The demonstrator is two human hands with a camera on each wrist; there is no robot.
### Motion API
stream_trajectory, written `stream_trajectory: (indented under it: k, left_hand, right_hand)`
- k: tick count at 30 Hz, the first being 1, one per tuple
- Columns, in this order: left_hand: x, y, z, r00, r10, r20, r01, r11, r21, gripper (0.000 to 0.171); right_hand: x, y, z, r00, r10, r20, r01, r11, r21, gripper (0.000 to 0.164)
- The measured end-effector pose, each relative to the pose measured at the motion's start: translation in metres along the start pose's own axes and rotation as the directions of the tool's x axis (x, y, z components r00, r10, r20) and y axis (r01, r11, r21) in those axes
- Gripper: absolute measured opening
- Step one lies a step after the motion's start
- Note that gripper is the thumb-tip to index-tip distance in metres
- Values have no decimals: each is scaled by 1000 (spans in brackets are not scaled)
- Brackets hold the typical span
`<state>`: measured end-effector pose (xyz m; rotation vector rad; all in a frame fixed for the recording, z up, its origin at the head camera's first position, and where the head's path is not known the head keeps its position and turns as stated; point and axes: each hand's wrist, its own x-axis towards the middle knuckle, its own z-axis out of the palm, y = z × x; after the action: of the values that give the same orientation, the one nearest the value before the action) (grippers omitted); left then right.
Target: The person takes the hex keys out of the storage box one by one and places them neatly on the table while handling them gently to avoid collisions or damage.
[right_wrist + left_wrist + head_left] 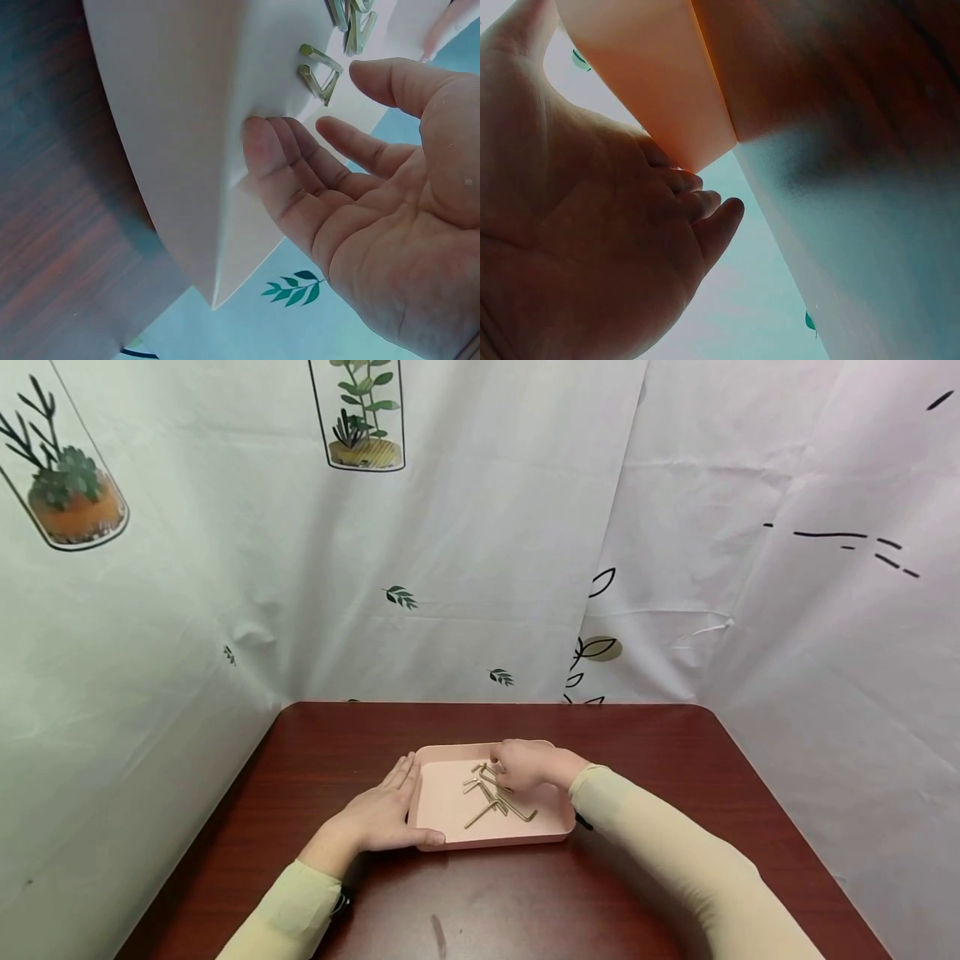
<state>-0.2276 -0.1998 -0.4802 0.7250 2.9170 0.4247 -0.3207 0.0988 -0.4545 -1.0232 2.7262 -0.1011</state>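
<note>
A shallow pink tray [442, 806] lies on the table, with several brass-coloured hex keys [481, 814] in a loose heap at its middle. My left hand [375, 817] rests against the tray's left side, fingers straight along the wall and thumb at the front rim. Over the tray's right half, my right hand [528, 764] reaches in from the right, close beside the heap. In the right wrist view its fingers are loosely bent, with nothing between thumb and fingers; two hex key ends [313, 81] show just beyond the fingertips.
The dark red wooden table [495, 902] has rounded far corners. White cloth [480, 543] printed with plants hangs behind it and at both sides. Table surface surrounds the tray on all sides.
</note>
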Motion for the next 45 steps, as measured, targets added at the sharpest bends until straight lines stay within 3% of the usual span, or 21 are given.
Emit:
stream_trajectory:
  k: [15, 29, 45]
  left_hand:
    - [0, -1, 0, 1000, -8, 4, 8, 1000, -4, 143]
    - [-1, 0, 0, 1000, 1, 8, -1, 1000, -10, 142]
    - [-1, -1, 1, 1000, -13, 8, 13, 1000, -4, 143]
  right_hand:
    - [14, -7, -9, 993, -57, 102, 60, 998, -22, 11]
    - [30, -15, -9, 985, 22, 173, -23, 1000, 3, 11]
    - [35, -20, -2, 993, 56, 104, -48, 996, -77, 10]
